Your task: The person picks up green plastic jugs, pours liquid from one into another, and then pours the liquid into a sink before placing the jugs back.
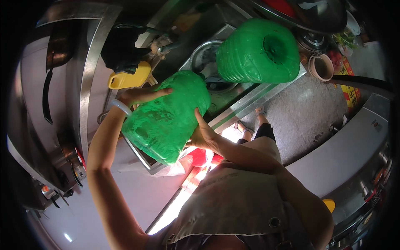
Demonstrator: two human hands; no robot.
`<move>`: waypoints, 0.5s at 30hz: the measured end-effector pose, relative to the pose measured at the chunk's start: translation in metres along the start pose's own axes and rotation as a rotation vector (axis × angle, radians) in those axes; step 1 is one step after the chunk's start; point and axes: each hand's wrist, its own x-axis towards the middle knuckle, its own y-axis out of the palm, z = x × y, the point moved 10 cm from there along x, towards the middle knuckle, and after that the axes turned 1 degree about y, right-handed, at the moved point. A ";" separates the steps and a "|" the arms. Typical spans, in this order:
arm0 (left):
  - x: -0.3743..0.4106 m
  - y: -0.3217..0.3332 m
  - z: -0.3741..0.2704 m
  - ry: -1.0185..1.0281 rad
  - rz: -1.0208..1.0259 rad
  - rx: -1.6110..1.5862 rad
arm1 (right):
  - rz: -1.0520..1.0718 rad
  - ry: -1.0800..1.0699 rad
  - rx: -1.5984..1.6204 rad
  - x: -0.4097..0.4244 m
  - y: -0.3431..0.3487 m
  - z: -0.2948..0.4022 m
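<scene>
A large translucent green plastic jug (168, 115) is held tilted between my two hands, with pale, foamy-looking patches showing through or on its wall. My left hand (145, 95) spreads over its upper left side; a pale bracelet circles that wrist. My right hand (204, 134) supports the jug from its right side, thumb pointing up along the wall. Beyond it, a second green plastic jug (240, 53) lies over the stainless steel sink (226, 120), its dented round end facing right. Partly behind the jugs is a round metal basin (200, 50); its contents are unclear.
At the left stand a yellow plastic jug (134, 78), a black cloth-like item (122, 47) and a steel frame (89, 75) with a hanging pan (59, 50). A beige round container (322, 67) sits past the sink's right end. A steel-topped counter (337, 150) runs along the right.
</scene>
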 end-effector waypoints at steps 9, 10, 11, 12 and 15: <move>-0.003 -0.006 -0.003 -0.058 0.062 -0.036 | 0.124 -0.013 0.059 -0.007 0.021 0.006; -0.012 -0.009 -0.018 -0.058 0.078 -0.044 | 0.120 -0.013 0.069 -0.007 0.022 0.008; -0.025 -0.014 -0.036 -0.059 0.094 -0.051 | 0.116 -0.012 0.080 -0.007 0.023 0.009; -0.035 -0.015 -0.047 -0.062 0.109 -0.062 | 0.113 -0.008 0.090 -0.008 0.024 0.009; -0.039 -0.019 -0.051 -0.047 0.109 -0.021 | 0.108 -0.001 0.104 -0.008 0.026 0.009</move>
